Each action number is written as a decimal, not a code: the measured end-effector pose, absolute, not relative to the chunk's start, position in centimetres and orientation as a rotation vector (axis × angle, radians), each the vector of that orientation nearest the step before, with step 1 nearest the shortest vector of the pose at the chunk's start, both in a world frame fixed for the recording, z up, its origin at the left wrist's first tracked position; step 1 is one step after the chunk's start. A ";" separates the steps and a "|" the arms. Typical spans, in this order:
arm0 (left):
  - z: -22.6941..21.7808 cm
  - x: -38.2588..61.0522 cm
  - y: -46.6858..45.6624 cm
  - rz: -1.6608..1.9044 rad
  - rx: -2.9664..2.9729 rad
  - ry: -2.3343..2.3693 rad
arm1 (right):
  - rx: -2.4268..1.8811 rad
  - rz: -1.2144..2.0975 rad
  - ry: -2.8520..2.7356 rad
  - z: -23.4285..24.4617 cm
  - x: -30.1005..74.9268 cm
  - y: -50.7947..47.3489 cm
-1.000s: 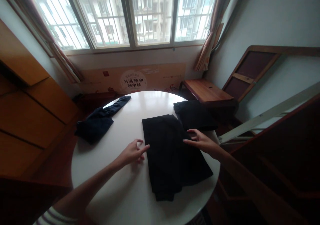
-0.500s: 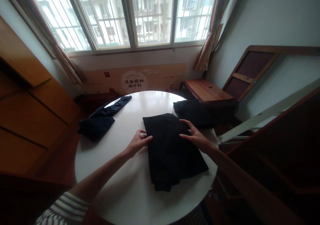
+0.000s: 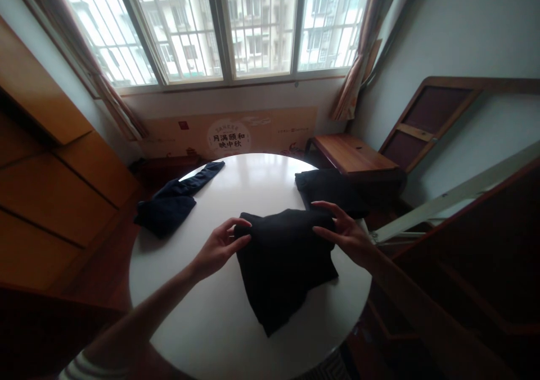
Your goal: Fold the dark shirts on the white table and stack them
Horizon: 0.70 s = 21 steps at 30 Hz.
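A black garment (image 3: pixel 282 262) lies in the middle of the round white table (image 3: pixel 211 318), its far edge lifted and folded back toward me. My left hand (image 3: pixel 219 246) pinches the garment's far left corner. Gripping the far right corner is my right hand (image 3: pixel 343 232), fingers curled over the cloth. Both hands hold the fold a little above the tabletop.
A dark blue garment (image 3: pixel 172 202) lies at the table's left edge and another black garment (image 3: pixel 327 188) at the far right. A wooden bench (image 3: pixel 352 155) stands behind the table, a wooden cabinet (image 3: pixel 54 188) to the left, and a wooden frame (image 3: pixel 426 118) leans on the right wall.
Both hands went from resting at the garment's sides to its far corners, took hold, and pulled that edge up and toward me, so the garment now looks shorter.
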<state>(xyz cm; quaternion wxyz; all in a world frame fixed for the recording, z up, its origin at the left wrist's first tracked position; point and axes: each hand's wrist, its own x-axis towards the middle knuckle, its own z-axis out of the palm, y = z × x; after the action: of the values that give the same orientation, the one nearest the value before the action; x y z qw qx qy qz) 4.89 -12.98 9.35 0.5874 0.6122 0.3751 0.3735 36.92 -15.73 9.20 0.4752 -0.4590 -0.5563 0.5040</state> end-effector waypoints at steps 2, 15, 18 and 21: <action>12.1 3.6 -15.4 0.905 1.462 0.852 | -1.056 1.133 -1.411 10.8 36.7 -17.5; 8.5 3.1 -5.6 0.887 1.120 1.008 | -1.076 1.223 -1.241 9.4 32.8 -9.1; 10.0 2.5 -7.7 0.825 1.344 0.958 | -1.046 1.221 -1.258 9.7 33.1 -9.7; 13.2 1.3 -12.0 0.852 1.755 1.019 | -1.060 1.054 -1.413 11.7 33.5 -13.0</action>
<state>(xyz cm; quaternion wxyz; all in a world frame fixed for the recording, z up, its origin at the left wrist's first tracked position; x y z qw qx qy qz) 1.25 -11.99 13.25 0.4532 0.7109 0.4126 0.3450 33.53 -12.95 11.67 0.5159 -0.4415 -0.5884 0.4390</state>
